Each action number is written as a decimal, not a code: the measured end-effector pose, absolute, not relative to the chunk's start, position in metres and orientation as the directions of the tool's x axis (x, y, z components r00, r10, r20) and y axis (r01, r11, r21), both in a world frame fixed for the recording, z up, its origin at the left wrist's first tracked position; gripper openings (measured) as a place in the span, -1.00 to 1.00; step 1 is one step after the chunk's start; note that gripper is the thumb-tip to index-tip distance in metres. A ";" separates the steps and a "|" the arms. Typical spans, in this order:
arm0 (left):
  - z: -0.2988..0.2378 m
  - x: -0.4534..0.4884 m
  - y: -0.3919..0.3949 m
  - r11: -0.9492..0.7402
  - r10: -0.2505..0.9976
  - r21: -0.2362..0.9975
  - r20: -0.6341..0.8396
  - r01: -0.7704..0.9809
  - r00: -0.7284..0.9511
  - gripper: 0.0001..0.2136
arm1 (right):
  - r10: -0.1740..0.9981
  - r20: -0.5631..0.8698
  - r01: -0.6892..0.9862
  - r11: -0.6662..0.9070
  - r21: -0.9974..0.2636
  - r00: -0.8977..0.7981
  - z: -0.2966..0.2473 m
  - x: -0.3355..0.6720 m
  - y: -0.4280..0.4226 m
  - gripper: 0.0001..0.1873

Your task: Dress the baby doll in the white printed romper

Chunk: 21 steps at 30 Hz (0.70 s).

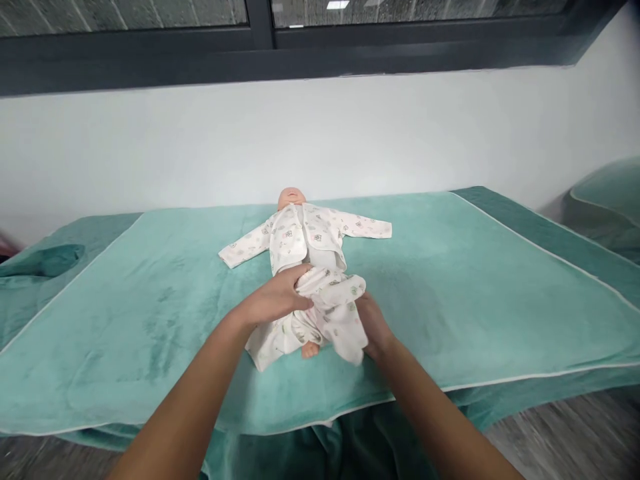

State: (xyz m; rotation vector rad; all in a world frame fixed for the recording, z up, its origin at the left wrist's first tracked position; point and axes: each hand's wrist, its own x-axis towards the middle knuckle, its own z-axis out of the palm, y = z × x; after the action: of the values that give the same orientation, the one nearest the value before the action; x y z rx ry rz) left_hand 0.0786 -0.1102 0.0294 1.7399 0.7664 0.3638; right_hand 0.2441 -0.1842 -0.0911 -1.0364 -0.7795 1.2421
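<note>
A baby doll (291, 197) lies on its back on the green bedspread, head towards the wall. It wears a white printed jacket (323, 230) with the front parted and both sleeves spread wide. White printed baby pants (340, 307) are bunched around its lower body, one leg lying flat to the left and a small bare foot (310, 349) showing below. My left hand (280, 293) grips the pants near the waist, thumb over the cloth. My right hand (373, 327) is at their right side, its fingers mostly hidden behind the fabric.
The green bedspread (150, 300) with white piping covers a bed against a white wall (300, 147). A dark window frame (300, 57) runs above. At the right end stands a green pillow (610, 193); rumpled green cloth (45, 263) lies at the left.
</note>
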 end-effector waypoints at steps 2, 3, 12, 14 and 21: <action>0.025 0.088 -0.106 -0.252 0.746 0.909 -0.036 0.332 0.665 -0.69 | 0.975 -0.096 -0.511 0.021 -0.859 0.202 -0.088 0.242 -0.187 -0.65; 0.022 0.093 -0.104 -0.303 0.786 0.888 0.028 0.346 0.618 -0.71 | 0.976 -0.101 -0.552 0.024 -0.833 0.195 -0.086 0.242 -0.187 -0.63; 0.001 0.112 -0.093 -0.336 0.922 0.864 0.219 0.376 0.320 -0.68 | 0.924 0.142 0.151 0.093 -0.984 0.356 -0.087 0.278 -0.147 -0.81; 0.004 0.104 -0.091 -0.263 0.925 0.916 0.150 0.304 0.348 -0.76 | 0.915 0.154 0.203 0.081 -0.976 0.374 -0.090 0.283 -0.137 -0.84; 0.017 0.049 -0.081 0.089 0.657 0.974 -0.214 0.207 0.723 -0.74 | 0.986 0.112 0.072 0.104 -0.992 0.121 -0.073 0.305 -0.143 -0.76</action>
State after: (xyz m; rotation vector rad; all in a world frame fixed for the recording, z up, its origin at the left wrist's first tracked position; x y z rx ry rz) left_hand 0.0491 -0.0813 0.0167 1.4777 0.7487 0.3863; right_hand 0.3054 -0.1428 -0.0733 -1.2322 -1.2131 1.0066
